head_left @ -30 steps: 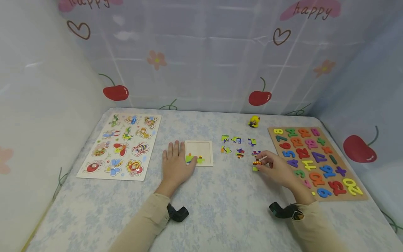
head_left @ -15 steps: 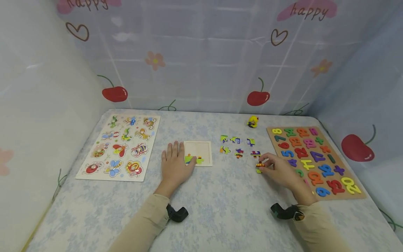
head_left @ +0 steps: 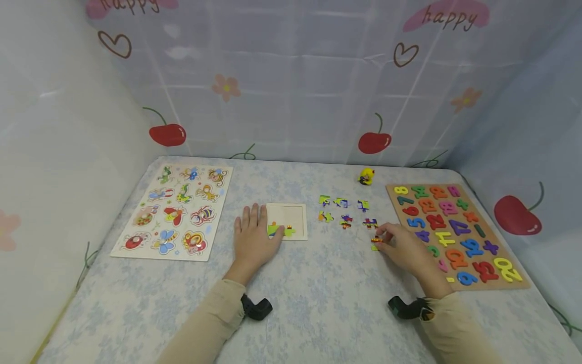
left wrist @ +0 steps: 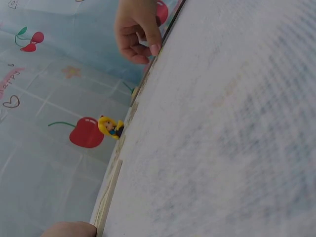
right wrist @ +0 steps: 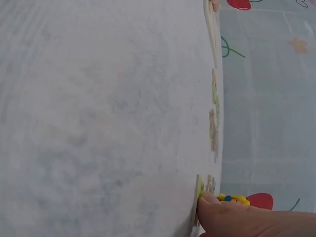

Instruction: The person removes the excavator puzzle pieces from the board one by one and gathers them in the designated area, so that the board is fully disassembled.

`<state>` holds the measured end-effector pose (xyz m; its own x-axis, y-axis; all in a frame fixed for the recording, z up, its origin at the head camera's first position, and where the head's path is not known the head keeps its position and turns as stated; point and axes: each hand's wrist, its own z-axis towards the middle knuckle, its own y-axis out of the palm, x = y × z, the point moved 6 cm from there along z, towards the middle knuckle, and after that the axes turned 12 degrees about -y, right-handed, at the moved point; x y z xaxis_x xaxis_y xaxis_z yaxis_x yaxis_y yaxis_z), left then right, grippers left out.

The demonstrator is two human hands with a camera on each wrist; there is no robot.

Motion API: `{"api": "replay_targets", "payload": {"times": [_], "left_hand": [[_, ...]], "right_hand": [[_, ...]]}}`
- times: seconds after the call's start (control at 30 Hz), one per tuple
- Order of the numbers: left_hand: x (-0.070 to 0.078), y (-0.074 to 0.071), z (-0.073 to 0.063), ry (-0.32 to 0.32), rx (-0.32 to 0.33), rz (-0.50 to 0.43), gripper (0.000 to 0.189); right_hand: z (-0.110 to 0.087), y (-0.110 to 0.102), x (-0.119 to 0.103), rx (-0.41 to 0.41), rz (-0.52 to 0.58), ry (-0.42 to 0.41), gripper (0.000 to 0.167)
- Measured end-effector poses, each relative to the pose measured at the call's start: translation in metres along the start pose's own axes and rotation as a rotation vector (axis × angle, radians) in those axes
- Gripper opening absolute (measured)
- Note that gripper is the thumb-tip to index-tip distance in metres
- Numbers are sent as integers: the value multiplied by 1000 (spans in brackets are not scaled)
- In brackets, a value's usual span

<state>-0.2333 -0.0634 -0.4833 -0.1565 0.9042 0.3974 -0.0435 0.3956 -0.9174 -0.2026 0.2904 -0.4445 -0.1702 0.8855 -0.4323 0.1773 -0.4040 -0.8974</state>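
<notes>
My left hand [head_left: 254, 235] lies flat with fingers straight at the left edge of a small wooden puzzle tray [head_left: 297, 206]. Its thumb rests over joined green puzzle pieces [head_left: 289, 231] along the tray's near side. To the right, my right hand [head_left: 404, 247] pinches a jigsaw piece [head_left: 376, 242] in red, yellow and green between thumb and fingers. In the right wrist view the thumb presses on that piece [right wrist: 199, 187], which is seen nearly edge-on. Just beyond it lies a purple-and-striped piece [head_left: 370, 222]. Several more loose pieces [head_left: 346, 221] lie in two rows right of the tray.
On the left lies an insect picture board [head_left: 179, 212]. A number board [head_left: 459, 235] with raised coloured digits lies at the right, partly under the right forearm. A small yellow-haired figurine [head_left: 366, 176] stands near the back edge. A printed curtain [head_left: 291, 101] hangs behind the table.
My right hand has shifted slightly rightward and nearer with the jigsaw piece, uncovering the purple-and-striped piece beyond it. The left hand stays where it was.
</notes>
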Motion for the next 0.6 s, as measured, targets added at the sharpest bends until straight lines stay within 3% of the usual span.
{"api": "replay_targets", "payload": {"times": [0.23, 0.6], "left_hand": [[-1, 0, 1, 0, 2, 0, 86], [-1, -1, -2, 3, -36, 16, 69]], "right_hand": [[1, -5, -3, 33, -59, -11, 36], [11, -1, -31, 63, 42, -93, 29]]}}
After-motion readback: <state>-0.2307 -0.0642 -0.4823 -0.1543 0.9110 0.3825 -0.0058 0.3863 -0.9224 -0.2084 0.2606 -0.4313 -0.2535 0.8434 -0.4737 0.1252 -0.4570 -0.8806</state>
